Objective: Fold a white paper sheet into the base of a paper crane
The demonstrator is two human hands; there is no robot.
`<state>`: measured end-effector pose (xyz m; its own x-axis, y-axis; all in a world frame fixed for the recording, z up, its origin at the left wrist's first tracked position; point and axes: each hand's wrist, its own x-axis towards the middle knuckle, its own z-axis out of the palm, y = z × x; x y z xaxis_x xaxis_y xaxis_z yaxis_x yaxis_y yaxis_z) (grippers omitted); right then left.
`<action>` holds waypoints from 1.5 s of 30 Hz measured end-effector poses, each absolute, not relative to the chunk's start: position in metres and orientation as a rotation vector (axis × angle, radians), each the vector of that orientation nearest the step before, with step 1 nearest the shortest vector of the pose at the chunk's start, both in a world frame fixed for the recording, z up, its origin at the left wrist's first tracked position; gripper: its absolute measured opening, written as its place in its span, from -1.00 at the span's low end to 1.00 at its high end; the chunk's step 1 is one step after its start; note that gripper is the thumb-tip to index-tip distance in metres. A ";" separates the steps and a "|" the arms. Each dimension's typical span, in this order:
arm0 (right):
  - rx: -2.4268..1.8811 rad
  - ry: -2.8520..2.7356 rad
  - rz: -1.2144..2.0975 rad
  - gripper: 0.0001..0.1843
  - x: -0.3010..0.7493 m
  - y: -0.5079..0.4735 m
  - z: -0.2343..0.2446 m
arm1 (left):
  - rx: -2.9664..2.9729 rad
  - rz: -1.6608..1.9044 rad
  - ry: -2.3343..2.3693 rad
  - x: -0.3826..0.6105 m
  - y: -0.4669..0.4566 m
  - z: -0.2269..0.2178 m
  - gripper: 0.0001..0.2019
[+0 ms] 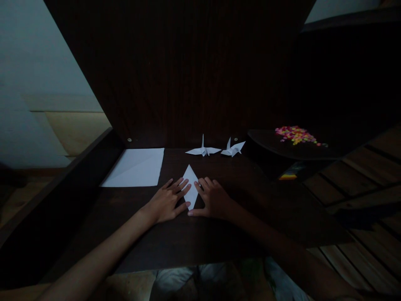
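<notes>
A white sheet of paper folded into a diamond (191, 193) lies flat on the dark table in front of me. My left hand (169, 200) rests on its left side, fingers spread and fingertips on the paper. From the right, my right hand (213, 197) touches the diamond's right edge, its thumb near the bottom corner and its fingers apart. Just beyond stand two folded white paper cranes, one crane (203, 150) straight ahead and another crane (233, 149) to its right.
White paper sheets (138, 167) lie at the table's back left, beside a raised dark side board (62, 196). A dark panel (188, 71) closes off the back. On a curved shelf (266, 140) at right sits a pile of small colourful pieces (296, 134).
</notes>
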<state>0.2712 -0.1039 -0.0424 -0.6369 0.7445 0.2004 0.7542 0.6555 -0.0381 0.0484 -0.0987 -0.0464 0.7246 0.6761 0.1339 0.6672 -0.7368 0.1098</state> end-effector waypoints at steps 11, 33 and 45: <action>-1.162 -2.738 -0.086 -0.05 0.276 -0.100 -0.037 | 2.822 0.218 1.046 0.051 -0.100 -0.051 -0.35; -1.312 -2.578 -0.159 -0.31 0.270 -0.112 -0.056 | 2.774 0.201 1.144 0.053 -0.103 -0.056 -0.25; -1.195 -2.618 0.022 0.04 0.283 -0.109 -0.049 | 2.632 0.223 0.908 0.042 -0.097 -0.037 -0.11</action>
<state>0.2826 -0.1091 -0.0492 -0.6263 0.7446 0.2309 0.7406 0.6608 -0.1223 0.0416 -0.0966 -0.0368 0.7825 0.6217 0.0348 0.5672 -0.7347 0.3722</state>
